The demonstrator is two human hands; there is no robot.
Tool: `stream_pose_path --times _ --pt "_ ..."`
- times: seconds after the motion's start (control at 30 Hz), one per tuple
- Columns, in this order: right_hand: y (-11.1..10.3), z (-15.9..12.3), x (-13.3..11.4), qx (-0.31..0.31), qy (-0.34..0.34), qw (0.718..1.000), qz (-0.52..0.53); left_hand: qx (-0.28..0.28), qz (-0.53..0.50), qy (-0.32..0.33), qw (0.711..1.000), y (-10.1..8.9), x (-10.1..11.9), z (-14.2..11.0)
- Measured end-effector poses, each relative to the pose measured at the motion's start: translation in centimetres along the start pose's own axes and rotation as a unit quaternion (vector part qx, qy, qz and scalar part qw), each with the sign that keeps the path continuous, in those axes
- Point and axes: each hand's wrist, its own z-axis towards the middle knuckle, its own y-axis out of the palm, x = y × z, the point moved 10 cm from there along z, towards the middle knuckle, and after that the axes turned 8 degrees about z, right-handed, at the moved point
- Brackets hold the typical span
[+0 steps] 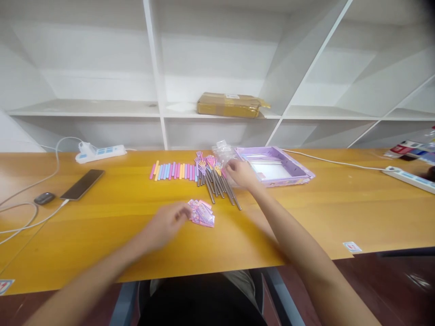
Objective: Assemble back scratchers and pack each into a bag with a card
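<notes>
Head view, left hand: the left hand [170,222] is blurred, its curled fingers at the left edge of the card pile; whether they are apart or clamped on a card, I cannot tell
Cards: pink-and-purple cards [204,215] overlap in a loose pile on the desk [136,190], nearer the person than the rods
Right hand: the right hand [242,173] is over the right side of the rods, thumb and fingers bent inward; whether it grips anything, I cannot tell
Rods: metal rods [217,183] with coloured hand-shaped ends lie heaped; a row of coloured sticks [175,171] runs to their left
Packaging: a clear plastic bag [222,150] lies behind the rods; a purple box [285,181] stands right of it, open side up
</notes>
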Motion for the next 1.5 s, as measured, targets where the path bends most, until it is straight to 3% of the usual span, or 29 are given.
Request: stream_pose_path --times 0.1,0.2,0.3,0.43,0.7,1.0,1.2,1.33,1.5 --pt "1.6 -0.5 0.4 -0.005 0.005 1.0 0.001 0.177 0.075 -0.119 0.974 -8.5 -9.0 5.8" --pt "2.1 -0.7 1.9 0.017 0.027 0.999 -0.009 0.282 0.113 -0.189 0.934 -13.7 -16.0 8.9" --pt "2.1 -1.1 2.6 0.031 0.03 0.999 -0.024 0.347 0.135 -0.26 0.891 -15.8 -21.2 8.7" --pt "2.8 -1.8 1.7 0.014 0.012 0.999 -0.04 0.35 0.161 -0.286 0.877 -15.5 -24.5 8.0" --pt "5.6 -3.2 -1.2 -0.061 0.002 0.996 -0.059 0.277 0.216 -0.256 0.901 -13.6 -25.6 9.3" --pt "5.6 -2.9 -1.1 -0.035 0.073 0.996 -0.035 0.27 0.24 -0.238 0.902 -13.8 -25.2 10.0" --pt "5.4 -3.3 -0.4 0.021 0.084 0.994 0.068 0.255 0.237 -0.242 0.905 -13.1 -24.4 9.7" --pt "2.7 -2.9 -0.5 0.104 0.091 0.977 0.165 0.249 0.225 -0.262 0.905 -13.8 -22.8 9.3" --pt "-5.1 -3.6 0.0 0.213 0.112 0.936 0.255 0.204 0.205 -0.262 0.921 -15.9 -19.0 7.7"
